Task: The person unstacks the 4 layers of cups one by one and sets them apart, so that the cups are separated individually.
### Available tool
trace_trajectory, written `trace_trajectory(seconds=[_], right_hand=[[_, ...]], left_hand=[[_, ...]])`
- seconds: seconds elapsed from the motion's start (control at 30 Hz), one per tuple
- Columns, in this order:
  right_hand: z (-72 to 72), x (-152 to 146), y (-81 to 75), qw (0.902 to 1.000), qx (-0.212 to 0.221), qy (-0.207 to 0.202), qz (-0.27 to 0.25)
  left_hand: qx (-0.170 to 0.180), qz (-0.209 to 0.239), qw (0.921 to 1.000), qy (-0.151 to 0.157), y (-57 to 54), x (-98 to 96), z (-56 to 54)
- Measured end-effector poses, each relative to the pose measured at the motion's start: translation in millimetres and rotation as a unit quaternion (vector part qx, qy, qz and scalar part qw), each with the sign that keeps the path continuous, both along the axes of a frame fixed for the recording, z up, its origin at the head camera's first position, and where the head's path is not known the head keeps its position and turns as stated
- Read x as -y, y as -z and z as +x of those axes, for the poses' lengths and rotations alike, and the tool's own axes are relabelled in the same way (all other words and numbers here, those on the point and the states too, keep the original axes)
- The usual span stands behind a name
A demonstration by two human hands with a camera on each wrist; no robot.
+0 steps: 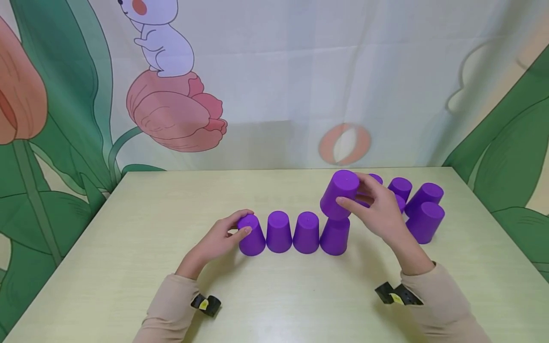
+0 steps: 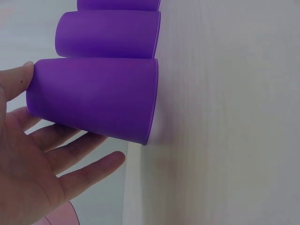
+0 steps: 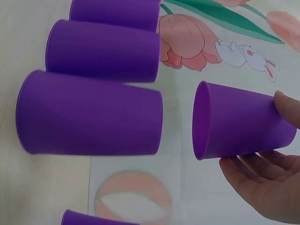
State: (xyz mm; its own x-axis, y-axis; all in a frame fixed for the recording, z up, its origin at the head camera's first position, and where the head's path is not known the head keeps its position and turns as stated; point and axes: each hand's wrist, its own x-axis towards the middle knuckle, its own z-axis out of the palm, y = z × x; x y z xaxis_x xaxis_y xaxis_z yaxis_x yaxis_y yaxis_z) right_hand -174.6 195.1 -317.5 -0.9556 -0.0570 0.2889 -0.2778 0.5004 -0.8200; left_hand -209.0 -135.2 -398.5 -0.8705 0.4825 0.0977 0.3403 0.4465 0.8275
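Observation:
Several purple cups stand upside down in a row on the table. My left hand (image 1: pixel 223 237) holds the leftmost cup (image 1: pixel 252 237) near its closed top, thumb on the near side; that cup (image 2: pixel 93 96) rests on the table. My right hand (image 1: pixel 377 205) grips another purple cup (image 1: pixel 339 195), also mouth down, by its upper part. This raised cup (image 3: pixel 241 123) is apart from the row's rightmost cup (image 3: pixel 93 115), as the right wrist view shows. Between the end cups stand two more, a left one (image 1: pixel 279 232) and a right one (image 1: pixel 306 232).
Behind and right of my right hand stands a group of several upside-down purple cups (image 1: pixel 425 223), partly hidden by the hand. A printed curtain (image 1: pixel 274 85) hangs at the table's far edge. The pale table (image 1: pixel 274 295) extends in front of the row.

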Motion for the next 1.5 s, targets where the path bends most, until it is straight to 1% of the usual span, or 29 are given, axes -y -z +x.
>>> trace_trajectory(seconds=[0.13,0.23,0.5,0.7,0.83,0.93,1.03,1.17,1.2,1.23,1.3,1.43,1.5], right_hand=[[-1.4,-9.2,3.1,0.9999,-0.007,0.015,0.004],[-3.3,-15.0,5.8,0.9996,-0.005,0.026,0.010],[-8.2,-24.9,13.6,0.9985,0.017,0.046,0.025],[-14.0,-31.0,24.9,0.9957,0.047,0.065,0.046],[-19.1,-33.1,32.3,0.9944,0.043,0.078,0.057],[-21.5,-34.5,36.5,0.9926,0.035,0.089,0.074],[-22.3,-35.5,40.6,0.9898,0.037,0.098,0.097],[-22.1,-34.9,45.0,0.9829,0.047,0.105,0.144],[-22.0,-34.5,45.8,0.9808,0.051,0.106,0.155],[-22.0,-34.1,46.5,0.9788,0.055,0.106,0.166],[-22.1,-33.5,47.4,0.9761,0.059,0.104,0.181],[-22.5,-33.9,49.2,0.9730,0.070,0.107,0.192],[-22.8,-34.3,49.6,0.9714,0.074,0.110,0.197]], left_hand=[[-0.001,-0.002,1.0000,-0.002,0.4,0.2,0.4],[-0.003,-0.002,1.0000,-0.001,0.5,0.5,0.8],[-0.005,-0.001,1.0000,-0.003,2.2,0.9,-0.7],[-0.007,-0.005,1.0000,0.000,3.0,0.8,-1.3],[-0.008,-0.005,1.0000,0.001,2.9,1.1,-1.3],[-0.005,-0.001,1.0000,0.002,1.9,0.9,-1.0],[-0.003,0.000,1.0000,0.003,1.0,0.7,-0.5],[-0.004,0.000,1.0000,0.002,0.0,0.5,0.4],[-0.004,0.001,1.0000,0.002,-0.8,0.1,1.1],[-0.002,0.000,1.0000,0.001,-5.2,-1.4,3.4],[-0.002,-0.002,1.0000,0.001,-16.5,-4.2,10.0],[-0.001,-0.008,1.0000,0.000,-37.6,-9.4,21.5],[-0.002,-0.007,1.0000,0.000,-38.3,-9.3,21.5]])
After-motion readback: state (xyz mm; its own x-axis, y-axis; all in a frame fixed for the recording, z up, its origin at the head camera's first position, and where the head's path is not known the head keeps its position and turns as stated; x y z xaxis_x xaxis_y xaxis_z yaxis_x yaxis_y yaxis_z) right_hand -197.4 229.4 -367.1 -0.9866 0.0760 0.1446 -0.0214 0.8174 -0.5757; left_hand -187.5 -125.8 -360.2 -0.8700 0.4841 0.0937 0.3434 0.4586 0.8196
